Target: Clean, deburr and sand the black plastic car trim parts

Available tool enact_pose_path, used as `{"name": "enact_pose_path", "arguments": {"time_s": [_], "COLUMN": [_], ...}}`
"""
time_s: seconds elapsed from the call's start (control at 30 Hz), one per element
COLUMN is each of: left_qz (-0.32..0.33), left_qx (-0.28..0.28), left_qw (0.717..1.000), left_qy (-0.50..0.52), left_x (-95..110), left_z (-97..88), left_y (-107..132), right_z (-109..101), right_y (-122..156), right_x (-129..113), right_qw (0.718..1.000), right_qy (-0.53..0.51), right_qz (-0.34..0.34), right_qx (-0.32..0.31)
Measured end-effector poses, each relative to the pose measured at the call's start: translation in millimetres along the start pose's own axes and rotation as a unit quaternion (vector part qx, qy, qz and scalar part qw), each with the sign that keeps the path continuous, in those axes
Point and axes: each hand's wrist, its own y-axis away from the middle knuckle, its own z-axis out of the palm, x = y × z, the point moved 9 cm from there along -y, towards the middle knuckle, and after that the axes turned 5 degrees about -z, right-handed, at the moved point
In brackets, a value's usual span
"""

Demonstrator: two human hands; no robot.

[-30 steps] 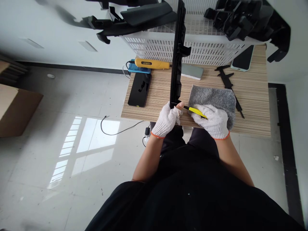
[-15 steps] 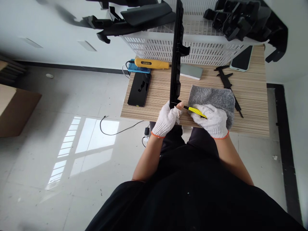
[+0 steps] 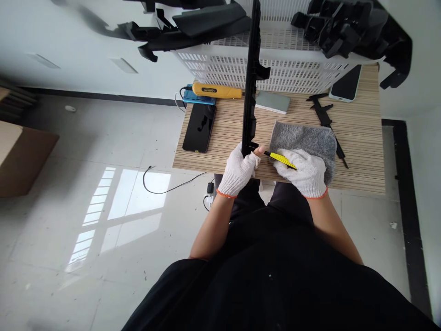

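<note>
My left hand (image 3: 238, 171), in a white knit glove with the thumb tip bare, is closed around the near end of a long black plastic strip (image 3: 251, 87). The strip stretches away over the table toward the basket. My right hand (image 3: 303, 172), gloved as well, grips a yellow and black utility knife (image 3: 282, 159) above a grey cloth (image 3: 303, 138). The knife's tip points left and reaches the strip's near end, beside my left thumb; whether it touches the plastic I cannot tell.
A white basket (image 3: 275, 76) at the back carries several black plastic parts (image 3: 213, 23). On the wooden table (image 3: 227, 138) lie a black phone (image 3: 200, 128), a yellow tool (image 3: 217, 91), a grey-green block (image 3: 273, 102), a caliper (image 3: 324, 115) and a second phone (image 3: 346, 85).
The black strip has shifted slightly left in my left hand. My right hand and the knife have stayed nearly in place.
</note>
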Motion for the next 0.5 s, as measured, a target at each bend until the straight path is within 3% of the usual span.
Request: {"name": "enact_pose_path", "arguments": {"time_s": [0.17, 0.5], "left_qz": [-0.002, -0.023], "left_qx": [-0.012, -0.032], "left_qw": [1.0, 0.998], "left_qy": [0.007, 0.039], "left_x": [-0.5, -6.4], "left_z": [-1.5, -1.8], "left_y": [-1.1, -4.4], "right_z": [-6.6, 14.1], "right_y": [0.3, 7.7], "right_x": [-3.5, 12.9], "right_qw": [0.999, 0.993], "right_qy": [-0.005, -0.067], "right_qz": [-0.023, 0.065], "right_qx": [0.04, -0.066]}}
